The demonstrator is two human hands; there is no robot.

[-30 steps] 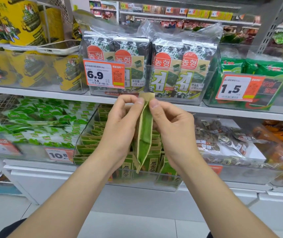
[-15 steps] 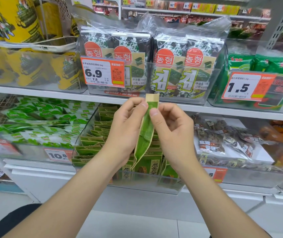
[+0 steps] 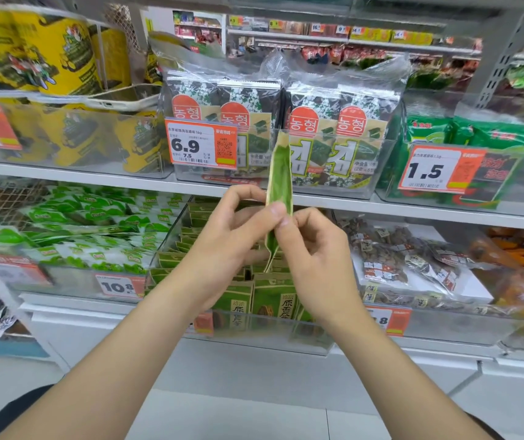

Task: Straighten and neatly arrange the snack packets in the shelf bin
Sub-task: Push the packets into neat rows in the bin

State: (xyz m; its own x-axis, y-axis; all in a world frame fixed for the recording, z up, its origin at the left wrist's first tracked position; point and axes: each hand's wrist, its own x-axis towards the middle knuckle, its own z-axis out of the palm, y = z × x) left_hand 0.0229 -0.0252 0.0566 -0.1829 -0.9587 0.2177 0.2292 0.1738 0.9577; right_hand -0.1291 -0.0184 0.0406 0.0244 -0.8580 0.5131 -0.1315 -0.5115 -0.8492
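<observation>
Green and tan, the snack packet (image 3: 279, 173) stood edge-on to our head camera, pinched low on its body between our left hand (image 3: 225, 246) and our right hand (image 3: 314, 265). Our fingers (image 3: 267, 217) were curled in on both sides, the tips pressing the packet from left and right, and neither hand had hold of anything else.

A second earlier we had gripped the packet by its top seal, and it hung down in front of the shelf bin (image 3: 254, 335). By now our grip had moved down its length. Most of the packet rose above our hands, its pale top seal up in front of the seaweed packs (image 3: 318, 131) on the shelf above, just beside the 6.9 price tag (image 3: 202, 144). Only its bottom tip pointed down toward the bin, apart from the stacked packets (image 3: 267, 300) standing there.

We judged this as one pass of smoothing done: the packet looked flat and straight, but it was out of the bin and not yet slotted back into the row
</observation>
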